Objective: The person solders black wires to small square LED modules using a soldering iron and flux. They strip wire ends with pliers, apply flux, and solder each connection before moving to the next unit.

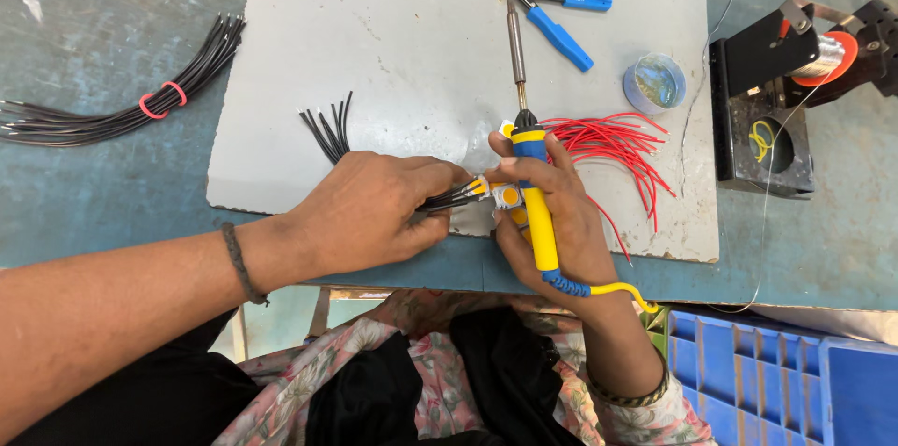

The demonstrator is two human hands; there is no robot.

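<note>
My right hand [552,212] grips a soldering iron [533,194] with a yellow and blue handle; its metal tip points away from me across a grey board [393,44]. The same hand steadies a small white and orange part [503,194] at the board's near edge. My left hand [374,208] pinches a few short black wires [449,198] whose ends meet that part. More short black wires [327,133] lie fanned just beyond my left hand. A loose pile of red wires [608,142] lies right of the iron.
Blue-handled cutters [561,21] lie at the board's far side beside a small round clear tin [655,81]. A black stand with a solder spool [790,91] sits right. A banded bundle of black wires [122,109] lies far left. A blue crate [776,381] is lower right.
</note>
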